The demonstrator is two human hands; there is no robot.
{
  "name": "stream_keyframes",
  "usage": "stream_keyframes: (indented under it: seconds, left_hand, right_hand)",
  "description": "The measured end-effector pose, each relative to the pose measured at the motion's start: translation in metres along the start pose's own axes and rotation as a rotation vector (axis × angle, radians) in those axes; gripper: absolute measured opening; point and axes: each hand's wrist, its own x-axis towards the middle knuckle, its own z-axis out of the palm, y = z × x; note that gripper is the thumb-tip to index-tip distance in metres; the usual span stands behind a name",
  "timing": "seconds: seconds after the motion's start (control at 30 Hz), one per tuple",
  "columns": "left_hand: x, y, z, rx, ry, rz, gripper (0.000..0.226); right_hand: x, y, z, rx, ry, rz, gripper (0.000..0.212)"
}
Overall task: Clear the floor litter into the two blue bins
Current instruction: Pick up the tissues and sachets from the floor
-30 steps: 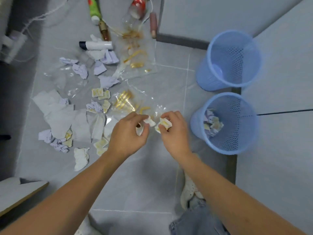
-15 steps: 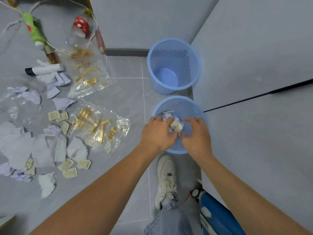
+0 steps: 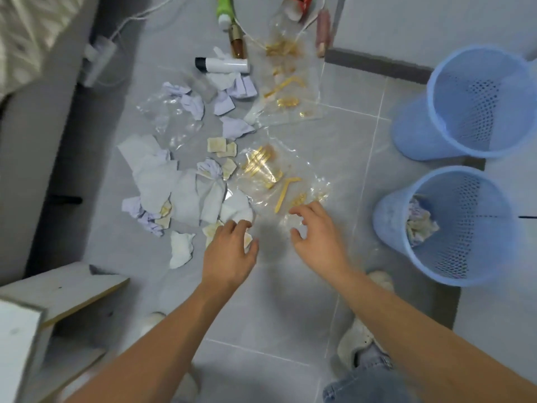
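the left hand [image 3: 229, 251] reaches down with fingers spread, its fingertips [image 3: 242, 225] touching cream paper scraps [image 3: 210, 229] on the grey tiled floor [image 3: 290, 301]. the right hand [image 3: 316, 237] hovers with loosely curled fingers, holding nothing, over the edge of a clear plastic bag [image 3: 279, 175] of gold pieces. torn lilac and white papers [image 3: 162, 181] lie to the left. the near blue bin [image 3: 447, 225] holds crumpled paper; the far blue bin [image 3: 467, 106] stands beyond it.

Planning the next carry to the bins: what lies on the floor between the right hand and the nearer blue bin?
In the head view, only bare grey tile lies between the right hand and the nearer blue bin.
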Motion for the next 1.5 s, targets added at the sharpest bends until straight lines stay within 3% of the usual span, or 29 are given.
stream_keyframes:
  seconds: [0.17,0.37,0.57,0.83,0.97,1.2,1.27,1.4,1.5]
  left_hand:
    - [0.007,-0.092,0.027,-0.073,0.032,-0.141,0.035]
    - [0.032,-0.159,0.073,-0.045,0.046,-0.145,0.038]
    - [0.062,-0.190,0.105,0.002,0.126,-0.098,0.036]
    - [0.084,-0.196,0.122,-0.007,0.130,-0.094,0.025]
    - [0.070,-0.188,0.116,-0.139,0.177,-0.085,0.022]
    - [0.033,-0.139,0.054,-0.290,0.220,-0.022,0.023]
    - [0.025,-0.107,0.027,-0.293,0.208,0.018,0.022]
    - [0.013,-0.012,-0.019,-0.310,0.173,0.153,0.023]
    - [0.009,0.079,-0.033,-0.335,0.129,0.254,0.022]
  right_hand:
    - [0.041,-0.013,0.094,-0.168,-0.164,-0.074,0.038]
    - [0.090,-0.008,0.172,-0.311,-0.180,-0.238,0.050]
    - [0.109,0.003,0.211,-0.460,-0.280,-0.361,0.061]
    - [0.109,0.027,0.232,-0.424,-0.178,-0.306,0.038]
    - [0.101,0.026,0.217,-0.311,-0.121,-0.304,0.014]
    - [0.069,-0.002,0.141,-0.141,0.037,-0.176,0.009]
    - [0.056,-0.011,0.104,-0.060,0.062,-0.102,0.008]
    - [0.020,-0.018,0.011,0.067,0.210,-0.005,0.025]
    - [-0.012,0.002,-0.066,0.098,0.290,0.077,0.018]
